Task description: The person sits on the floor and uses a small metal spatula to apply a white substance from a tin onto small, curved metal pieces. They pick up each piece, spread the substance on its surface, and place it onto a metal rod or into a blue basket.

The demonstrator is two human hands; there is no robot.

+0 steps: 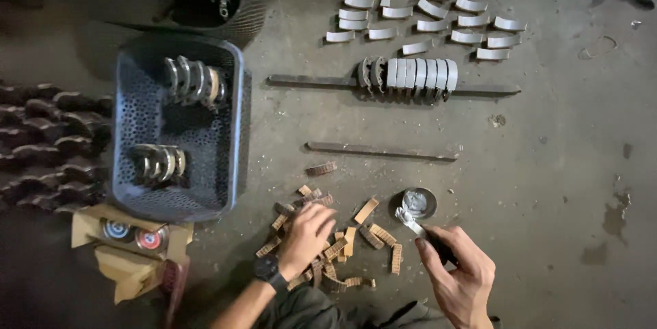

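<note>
My left hand [304, 235], with a black watch on the wrist, rests fingers-down on a heap of small brown curved lining strips [345, 240] on the concrete floor. Whether it grips one is hidden under the fingers. My right hand [457, 271] is closed on the dark handle of a small brush [409, 219] whose tip is coated with grey paste. The tip sits just beside a small round tin of grey paste [419, 202].
A perforated grey basket [236, 130] holds two bunches of curved metal shoes. More shoes [410, 74] hang on a long flat bar, another bar [380, 152] lies nearer, and several loose grey curved pieces [424, 18] lie beyond. A cardboard box [130, 240] sits left.
</note>
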